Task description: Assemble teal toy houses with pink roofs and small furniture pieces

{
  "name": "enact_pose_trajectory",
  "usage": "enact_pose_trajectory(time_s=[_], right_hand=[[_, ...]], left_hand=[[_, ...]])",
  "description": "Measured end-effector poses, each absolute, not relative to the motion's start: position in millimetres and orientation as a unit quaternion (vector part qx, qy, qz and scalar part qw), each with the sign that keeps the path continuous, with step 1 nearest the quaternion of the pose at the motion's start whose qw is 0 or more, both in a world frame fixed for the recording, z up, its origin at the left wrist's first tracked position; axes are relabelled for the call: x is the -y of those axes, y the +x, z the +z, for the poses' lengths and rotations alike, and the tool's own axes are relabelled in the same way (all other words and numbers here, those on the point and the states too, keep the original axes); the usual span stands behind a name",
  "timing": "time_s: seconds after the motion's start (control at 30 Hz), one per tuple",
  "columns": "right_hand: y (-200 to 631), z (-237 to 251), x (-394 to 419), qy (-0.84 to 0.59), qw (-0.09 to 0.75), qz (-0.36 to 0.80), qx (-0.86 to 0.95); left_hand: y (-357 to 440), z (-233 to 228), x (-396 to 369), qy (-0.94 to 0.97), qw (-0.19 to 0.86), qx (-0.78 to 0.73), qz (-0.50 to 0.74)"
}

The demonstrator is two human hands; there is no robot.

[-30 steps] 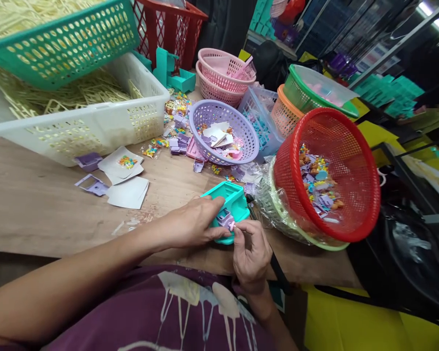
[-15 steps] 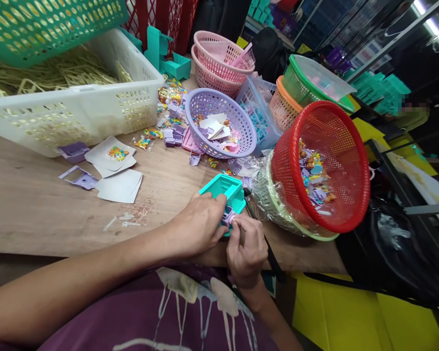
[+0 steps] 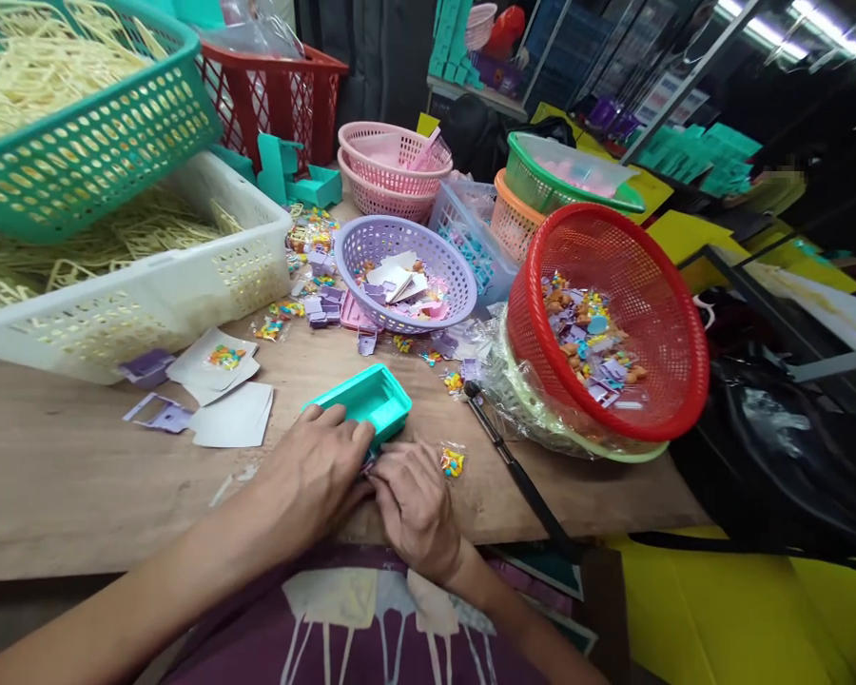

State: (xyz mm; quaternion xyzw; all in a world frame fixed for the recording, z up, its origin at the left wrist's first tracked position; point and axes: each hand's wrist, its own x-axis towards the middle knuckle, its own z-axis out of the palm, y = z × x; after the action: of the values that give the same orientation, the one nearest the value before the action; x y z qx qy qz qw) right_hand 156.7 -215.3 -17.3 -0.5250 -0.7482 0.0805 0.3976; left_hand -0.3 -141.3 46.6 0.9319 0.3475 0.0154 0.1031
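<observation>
- Since my left hand [image 3: 312, 476] lies over the near left corner of the teal tray [image 3: 362, 403], I judge the tray light and stiff, hard moulded plastic with smooth walls that could slip; its rim and corners look the surest hold.
- My left fingers [image 3: 342, 430] curl against the tray's near wall, pressing rather than lifting it, and the tray sits flat on the desk [image 3: 78, 457] just left of the frame's centre.
- Between both hands, touching the tray's near edge, a small purple piece [image 3: 368, 463] peeks out; it looks thin and easily snapped, so I would pinch it by its edges.
- My right hand [image 3: 415, 499] is clenched low over that piece, fingers folded down; how much of it they grip I cannot tell.
- Just right of my right hand lies a small sweets packet [image 3: 452, 462], untouched.
</observation>
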Motion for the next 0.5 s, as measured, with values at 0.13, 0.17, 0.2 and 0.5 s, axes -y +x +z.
enact_pose_trajectory(time_s=[0.13, 0.17, 0.2, 0.5], right_hand=[[152.0, -17.7, 213.4, -0.513, 0.377, 0.104, 0.764], [151.7, -17.6, 212.6, -0.512, 0.375, 0.106, 0.765], [152.2, -16.9, 211.4, -0.511, 0.372, 0.108, 0.767], [205.9, 25.5, 171.6, -0.437, 0.285, 0.183, 0.833]], left_hand=[[0.0, 42.3, 139.8, 0.934, 0.099, -0.343, 0.028], [-0.3, 40.5, 139.4, 0.934, 0.1, -0.34, 0.04], [-0.6, 38.6, 138.8, 0.934, 0.102, -0.338, 0.05], [-7.2, 52.3, 128.3, 0.937, 0.097, -0.335, 0.028]])
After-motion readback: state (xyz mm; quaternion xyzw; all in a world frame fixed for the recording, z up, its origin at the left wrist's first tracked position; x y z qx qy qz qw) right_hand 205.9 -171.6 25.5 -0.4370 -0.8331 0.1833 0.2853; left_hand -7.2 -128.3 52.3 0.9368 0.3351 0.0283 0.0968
